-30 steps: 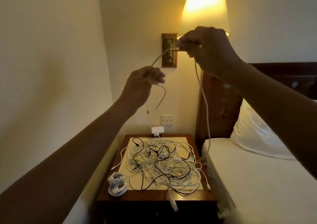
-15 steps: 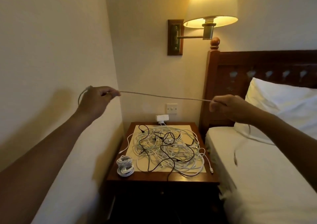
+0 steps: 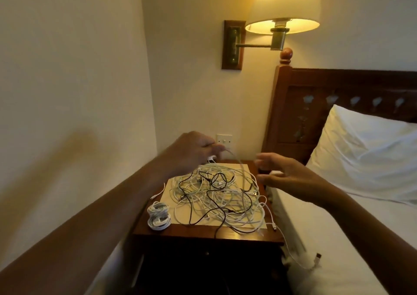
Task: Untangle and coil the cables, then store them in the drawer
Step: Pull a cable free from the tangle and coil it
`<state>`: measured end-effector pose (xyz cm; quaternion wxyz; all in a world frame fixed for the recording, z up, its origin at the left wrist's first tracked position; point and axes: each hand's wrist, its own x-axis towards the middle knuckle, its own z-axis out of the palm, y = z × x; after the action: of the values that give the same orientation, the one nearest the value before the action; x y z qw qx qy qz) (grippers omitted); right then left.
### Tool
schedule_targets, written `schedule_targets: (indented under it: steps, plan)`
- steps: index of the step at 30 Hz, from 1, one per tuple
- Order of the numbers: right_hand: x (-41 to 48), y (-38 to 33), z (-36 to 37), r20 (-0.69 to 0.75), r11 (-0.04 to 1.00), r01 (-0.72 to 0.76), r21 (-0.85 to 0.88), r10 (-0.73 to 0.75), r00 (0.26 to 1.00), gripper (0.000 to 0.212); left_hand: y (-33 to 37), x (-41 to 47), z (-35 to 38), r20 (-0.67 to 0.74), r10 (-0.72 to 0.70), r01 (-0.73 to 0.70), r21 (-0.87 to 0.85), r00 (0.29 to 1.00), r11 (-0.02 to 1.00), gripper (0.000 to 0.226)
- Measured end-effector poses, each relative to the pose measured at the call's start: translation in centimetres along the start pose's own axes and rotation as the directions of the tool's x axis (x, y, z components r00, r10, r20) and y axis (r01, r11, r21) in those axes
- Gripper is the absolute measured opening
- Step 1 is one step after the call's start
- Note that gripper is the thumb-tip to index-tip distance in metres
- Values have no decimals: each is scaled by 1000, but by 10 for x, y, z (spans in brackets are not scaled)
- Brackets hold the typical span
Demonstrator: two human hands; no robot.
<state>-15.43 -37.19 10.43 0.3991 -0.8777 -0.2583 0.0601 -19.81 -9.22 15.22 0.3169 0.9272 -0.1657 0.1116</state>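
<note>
coiled bundle (image 3: 158, 215): white, already wound. It sits at 8 o'clock on the nightstand (image 3: 203, 236) top, just beside the heap.
left hand (image 3: 194, 153): over the 11 o'clock edge of the top, fingers curled, fingertips pinching the held cable (image 3: 239, 167).
held cable: thin and white. It arcs out of the pinch toward 3 o'clock, then drops into the heap. I can't tell where it ends.
tangle (image 3: 216, 195): mostly white leads plus a few black ones, spread over the middle of the top, with loops crossing everywhere.
drawer (image 3: 206, 253): below the top at 6 o'clock. It's dark and looks closed to me.
right hand (image 3: 284, 174): off the 3 o'clock edge, fingers spread and loose, grasping nothing I can see. It's motion-blurred and close to the arc but apart from it.
loose plug (image 3: 318, 256): lies on the bed (image 3: 349, 238) at 4 o'clock, its lead trailing back up to the heap.
handling: my read is light, limp and smooth-jacketed. With no stiffness it sags, slides through fingers and snags on other loops. The plugs are the hard bits that catch.
where to hold: I'd pinch near one end with the left. The right takes the cable just under the arc and feeds it through loose fingers.
risk: a hard tug likely tightens knots or drags the heap off the edge.
progress: one bundle done, most of it still knotted, nothing stored as far as I can judge.
</note>
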Motion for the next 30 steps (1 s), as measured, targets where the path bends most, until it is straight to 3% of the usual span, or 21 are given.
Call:
schedule_targets:
  steps: [2, 4, 6, 9, 13, 15, 17, 19, 21, 23, 27, 30]
  plan:
    - [2, -33, 19, 31, 970, 69, 231, -78, 996, 43, 19, 10, 12, 37, 73, -76, 92, 997, 993, 30]
    - [6, -46, 28, -45, 925, 71, 372, -58, 997, 20, 18, 19, 13, 17, 75, -76, 130, 997, 989, 25]
    - [10, -36, 25, -153, 960, 84, 267, -44, 987, 24, 0, 15, 2, 42, 36, -39, 92, 998, 995, 21]
    - [3, -12, 10, -172, 994, 67, 87, -51, 984, 28, -47, -5, -16, 109, -77, 69, 74, 991, 995, 17]
    - [-13, 19, 4, -179, 999, 8, -36, -15, 984, 25, -99, -30, -21, 2, -231, 230, 80, 973, 970, 20]
    - [-13, 34, 12, -100, 964, -53, -261, 27, 995, 23, -104, -35, -14, -5, -256, 256, 76, 967, 964, 20]
    - [-9, 44, 21, 65, 883, -116, -455, 163, 984, 17, -97, -37, -3, 20, -229, 226, 91, 973, 970, 23]
    - [-6, 46, 30, 187, 841, -107, -530, 239, 953, 20, -84, -35, 9, 77, -192, 185, 94, 978, 978, 28]
    - [-4, 33, 44, 168, 902, -72, -426, 157, 973, 51, -66, -32, 24, 136, -168, 157, 88, 976, 984, 34]
    - [-1, 5, 63, 122, 976, 4, -216, 23, 992, 63, -50, -27, 37, 170, -147, 140, 53, 974, 989, 39]
    - [8, -27, 84, 168, 997, 67, 39, -72, 983, 18, -34, -24, 37, 183, -83, 80, 26, 980, 996, 37]
    - [7, -26, 78, 126, 992, 93, 80, -103, 987, 17, -31, -35, 15, 207, -85, 128, -201, 975, 971, 27]
